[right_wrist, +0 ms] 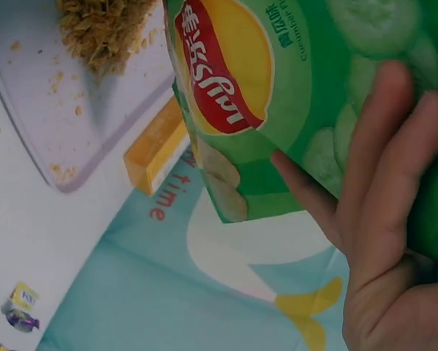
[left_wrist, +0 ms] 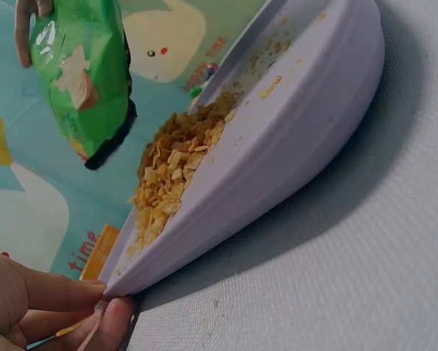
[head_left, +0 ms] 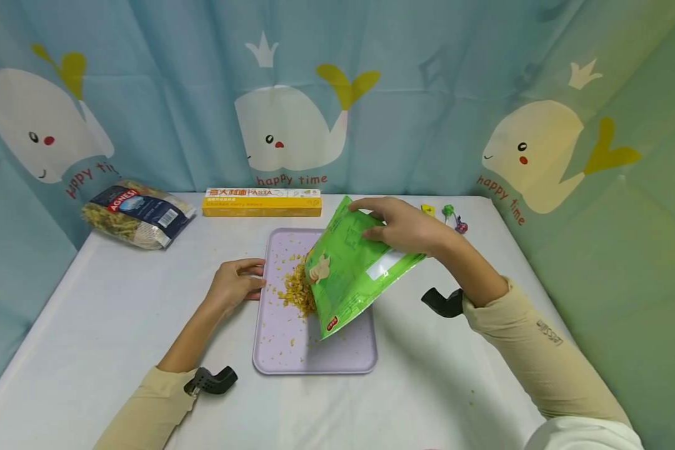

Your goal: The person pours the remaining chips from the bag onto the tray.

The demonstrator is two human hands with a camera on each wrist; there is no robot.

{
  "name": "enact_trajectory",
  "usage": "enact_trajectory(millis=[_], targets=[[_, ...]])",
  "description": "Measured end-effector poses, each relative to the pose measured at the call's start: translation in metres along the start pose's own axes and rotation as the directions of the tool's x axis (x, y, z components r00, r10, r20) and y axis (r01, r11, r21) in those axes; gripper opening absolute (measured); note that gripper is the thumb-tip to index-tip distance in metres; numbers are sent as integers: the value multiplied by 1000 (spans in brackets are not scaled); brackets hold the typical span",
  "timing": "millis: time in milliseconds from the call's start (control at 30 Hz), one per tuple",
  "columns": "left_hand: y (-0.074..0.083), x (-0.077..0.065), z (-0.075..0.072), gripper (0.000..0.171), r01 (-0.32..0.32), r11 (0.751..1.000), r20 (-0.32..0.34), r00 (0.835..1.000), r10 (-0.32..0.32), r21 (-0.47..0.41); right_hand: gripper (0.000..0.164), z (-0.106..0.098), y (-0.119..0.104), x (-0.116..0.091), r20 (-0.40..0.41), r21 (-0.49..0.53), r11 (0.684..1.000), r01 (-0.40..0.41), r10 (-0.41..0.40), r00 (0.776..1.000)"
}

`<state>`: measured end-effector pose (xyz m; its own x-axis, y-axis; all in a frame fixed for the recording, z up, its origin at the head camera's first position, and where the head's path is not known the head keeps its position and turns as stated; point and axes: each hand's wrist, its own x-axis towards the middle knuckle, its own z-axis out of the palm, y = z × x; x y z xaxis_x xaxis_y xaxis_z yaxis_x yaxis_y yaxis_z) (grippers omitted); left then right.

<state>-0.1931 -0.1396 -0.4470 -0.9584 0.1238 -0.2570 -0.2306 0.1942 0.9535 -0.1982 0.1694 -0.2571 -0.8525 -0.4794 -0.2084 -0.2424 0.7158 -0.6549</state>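
While the right grip [head_left: 405, 226] holds the bag [head_left: 349, 269] tilted over crumbs [head_left: 297, 290] on the tray [head_left: 329, 360], the left grip [head_left: 232, 289] pinches its left rim; the tray sits well inside the tabletop's [head_left: 146, 300] side edges, near the box [head_left: 261, 203].

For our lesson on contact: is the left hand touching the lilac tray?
Touching: the left wrist view shows the left hand pinching the lilac tray by its rim.

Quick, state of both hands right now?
Left hand: holding, pinches the tray by its edge.
Right hand: holding, grips the green bag, tilted over the tray.
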Motion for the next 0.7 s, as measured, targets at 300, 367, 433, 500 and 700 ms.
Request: enact_trajectory(millis=[300, 367, 433, 500, 700], targets=[[-1, 0, 0, 50, -3, 1000, 13, 1000, 3, -15, 60, -8, -4, -14, 22, 32, 999, -38, 38, 999], [-1, 0, 0, 50, -3, 1000, 10, 1000, 3, -14, 58, -9, -2, -16, 18, 36, 999, -40, 39, 999], [-1, 0, 0, 50, -3, 1000, 9, 1000, 3, -14, 56, -9, -1, -17, 22, 55, 998, -40, 39, 999], [0, 0, 0, 50, -4, 1000, 8, 1000, 4, -12, 55, -9, 1, -17, 33, 80, 996, -37, 34, 999], [0, 0, 0, 50, -8, 1000, 8, 1000, 8, -19, 50, -8, 7, -19, 51, 186, 982, -24, 15, 999]])
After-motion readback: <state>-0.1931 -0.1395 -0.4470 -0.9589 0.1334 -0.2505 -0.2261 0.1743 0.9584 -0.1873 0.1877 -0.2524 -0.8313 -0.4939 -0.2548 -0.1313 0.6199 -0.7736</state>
